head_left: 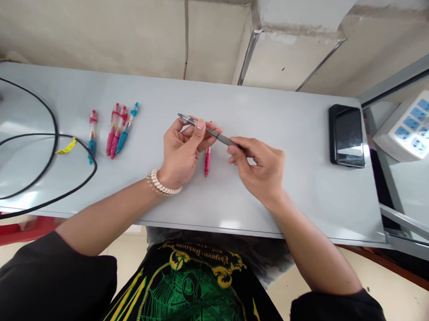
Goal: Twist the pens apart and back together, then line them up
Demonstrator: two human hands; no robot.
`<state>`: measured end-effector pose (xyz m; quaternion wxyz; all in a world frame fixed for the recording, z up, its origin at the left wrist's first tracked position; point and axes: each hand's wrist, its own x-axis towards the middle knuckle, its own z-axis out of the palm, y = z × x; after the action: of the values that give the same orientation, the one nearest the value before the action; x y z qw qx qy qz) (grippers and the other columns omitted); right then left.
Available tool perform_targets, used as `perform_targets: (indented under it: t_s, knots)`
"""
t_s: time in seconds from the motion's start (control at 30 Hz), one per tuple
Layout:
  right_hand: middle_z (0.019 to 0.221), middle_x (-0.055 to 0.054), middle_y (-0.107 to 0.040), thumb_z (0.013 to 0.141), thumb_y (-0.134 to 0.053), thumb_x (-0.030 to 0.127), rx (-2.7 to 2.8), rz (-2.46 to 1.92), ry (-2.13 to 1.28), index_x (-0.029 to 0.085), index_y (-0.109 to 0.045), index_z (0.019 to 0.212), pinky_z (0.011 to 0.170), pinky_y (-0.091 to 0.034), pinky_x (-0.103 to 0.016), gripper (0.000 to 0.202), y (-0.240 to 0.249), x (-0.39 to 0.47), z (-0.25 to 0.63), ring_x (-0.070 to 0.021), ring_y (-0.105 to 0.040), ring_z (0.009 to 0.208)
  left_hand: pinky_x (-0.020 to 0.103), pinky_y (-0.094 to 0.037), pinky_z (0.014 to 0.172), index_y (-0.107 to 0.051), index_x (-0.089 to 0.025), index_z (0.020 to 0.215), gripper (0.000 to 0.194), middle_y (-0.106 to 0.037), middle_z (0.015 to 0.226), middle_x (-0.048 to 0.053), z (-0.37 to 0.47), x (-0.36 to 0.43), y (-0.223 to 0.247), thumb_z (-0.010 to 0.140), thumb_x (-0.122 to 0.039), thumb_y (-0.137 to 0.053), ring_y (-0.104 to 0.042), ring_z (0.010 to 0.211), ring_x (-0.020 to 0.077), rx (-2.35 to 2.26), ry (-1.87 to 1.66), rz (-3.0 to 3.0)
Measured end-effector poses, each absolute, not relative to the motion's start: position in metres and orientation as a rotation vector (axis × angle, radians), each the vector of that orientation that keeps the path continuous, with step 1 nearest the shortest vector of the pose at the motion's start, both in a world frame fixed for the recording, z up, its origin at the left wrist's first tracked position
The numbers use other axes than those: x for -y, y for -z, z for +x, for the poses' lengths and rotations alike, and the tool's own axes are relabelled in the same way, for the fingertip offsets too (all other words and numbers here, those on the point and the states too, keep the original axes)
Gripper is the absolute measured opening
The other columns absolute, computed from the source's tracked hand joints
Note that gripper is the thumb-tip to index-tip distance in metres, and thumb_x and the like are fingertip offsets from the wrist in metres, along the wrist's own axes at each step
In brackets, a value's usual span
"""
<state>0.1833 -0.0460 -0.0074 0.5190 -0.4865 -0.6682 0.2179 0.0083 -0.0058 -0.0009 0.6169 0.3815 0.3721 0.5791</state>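
A grey and clear pen point(224, 140) is held slantwise above the table between both hands. My left hand point(186, 147) pinches its clear upper part between thumb and fingers. The fingers of my right hand point(259, 165) close on its dark lower end, which they partly hide. Under the held pen, a pink pen point(207, 162) lies upright in the view, its upper part partly covered by my left fingers. To the left lie two pink pens side by side point(114, 136), a blue pen point(126, 132) against them, and a pen with a pink top and blue grip point(92, 137).
A black cable point(54, 118) with a yellow tag point(67, 146) loops over the left of the grey table point(154, 210). A black device with a screen point(348, 136) lies at the right. Beyond a metal frame is a white power strip point(414, 123).
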Motion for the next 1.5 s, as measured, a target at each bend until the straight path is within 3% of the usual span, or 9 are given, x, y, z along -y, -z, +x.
perform_targets:
  t_s: [0.33, 0.5, 0.63, 0.7, 0.77, 0.83, 0.9, 1.1, 1.5]
  knots:
    - [0.089, -0.002, -0.078, 0.102, -0.068, 0.053, 1.572, -1.195, -0.631, 0.024, -0.075, 0.107, 0.067, -0.064, -0.028, 0.03, 0.004, 0.049, 0.182, -0.0145, -0.076, 0.072, 0.031, -0.069, 0.086, -0.062, -0.024, 0.095, 0.043, -0.081, 0.097, 0.002, 0.009, 0.006, 0.002, 0.082, -0.05, -0.093, -0.082, 0.101, 0.0218, -0.899, -1.329, 0.909]
    - [0.06, 0.005, -0.063, 0.105, -0.059, 0.062, 1.438, -1.16, -1.209, 0.02, -0.068, 0.088, 0.039, -0.043, -0.022, 0.046, -0.004, 0.046, 0.185, -0.0077, -0.055, 0.038, 0.033, -0.067, 0.082, -0.062, -0.027, 0.099, 0.039, -0.079, 0.096, 0.001, 0.004, 0.003, 0.0, 0.084, -0.044, -0.093, -0.081, 0.101, 0.0233, -0.88, -1.245, 0.919]
    - [0.067, 0.001, -0.07, 0.102, -0.061, 0.068, 1.402, -1.039, -1.452, 0.018, -0.068, 0.092, 0.046, -0.05, -0.022, 0.052, -0.003, 0.044, 0.183, -0.0101, -0.064, 0.051, 0.035, -0.065, 0.079, -0.064, -0.029, 0.097, 0.034, -0.074, 0.087, 0.0, 0.0, -0.003, -0.012, 0.084, -0.045, -0.091, -0.078, 0.087, 0.022, -0.863, -1.209, 0.897]
    - [0.077, 0.0, -0.074, 0.1, -0.064, 0.068, 1.414, -1.047, -1.354, 0.018, -0.071, 0.103, 0.055, -0.053, -0.022, 0.05, -0.001, 0.043, 0.181, -0.0103, -0.067, 0.063, 0.033, -0.061, 0.07, -0.065, -0.028, 0.093, 0.033, -0.063, 0.07, -0.002, -0.004, -0.006, -0.022, 0.089, -0.056, -0.083, -0.067, 0.065, 0.0166, -0.839, -1.207, 0.834]
    - [0.084, -0.001, -0.075, 0.098, -0.069, 0.065, 1.416, -1.101, -1.211, 0.019, -0.071, 0.108, 0.059, -0.051, -0.022, 0.047, 0.0, 0.043, 0.18, -0.0098, -0.066, 0.07, 0.029, -0.051, 0.054, -0.065, -0.026, 0.086, 0.044, -0.043, 0.054, -0.005, -0.009, -0.008, -0.034, 0.098, -0.068, -0.062, -0.044, 0.045, 0.0114, -0.795, -1.192, 0.753]
    - [0.085, -0.002, -0.073, 0.098, -0.07, 0.064, 1.401, -1.152, -1.136, 0.019, -0.071, 0.104, 0.059, -0.049, -0.023, 0.046, 0.0, 0.043, 0.181, -0.0103, -0.064, 0.073, 0.027, -0.034, 0.042, -0.062, -0.024, 0.08, 0.057, -0.023, 0.047, -0.007, -0.014, -0.009, -0.045, 0.107, -0.065, -0.035, -0.02, 0.039, 0.01, -0.796, -1.159, 0.68]
    - [0.083, -0.002, -0.072, 0.099, -0.068, 0.065, 1.382, -1.178, -1.128, 0.019, -0.069, 0.098, 0.059, -0.047, -0.024, 0.046, -0.002, 0.043, 0.182, -0.0115, -0.065, 0.074, 0.027, -0.018, 0.04, -0.058, -0.023, 0.076, 0.056, -0.013, 0.046, -0.007, -0.02, -0.011, -0.053, 0.109, -0.052, -0.023, -0.007, 0.041, 0.0108, -0.825, -1.138, 0.633]
    - [0.078, 0.0, -0.069, 0.101, -0.065, 0.064, 1.453, -1.178, -1.142, 0.021, -0.066, 0.097, 0.064, -0.048, -0.027, 0.044, -0.001, 0.043, 0.183, -0.012, -0.063, 0.072, 0.03, -0.008, 0.044, -0.052, -0.026, 0.079, 0.028, -0.011, 0.047, -0.008, -0.031, -0.017, -0.058, 0.095, -0.047, -0.058, -0.005, 0.043, 0.0102, -0.862, -1.133, 0.687]
    - [0.086, 0.0, -0.069, 0.106, -0.058, 0.035, 1.866, -1.18, -0.819, 0.02, -0.066, 0.119, 0.073, -0.048, -0.028, 0.022, 0.023, 0.042, 0.174, -0.0127, -0.058, 0.072, 0.025, -0.011, 0.048, -0.046, -0.026, 0.086, 0.016, -0.017, 0.054, -0.007, -0.043, -0.033, -0.042, 0.099, -0.031, -0.055, -0.014, 0.046, 0.0101, -1.267, -1.194, 1.095]
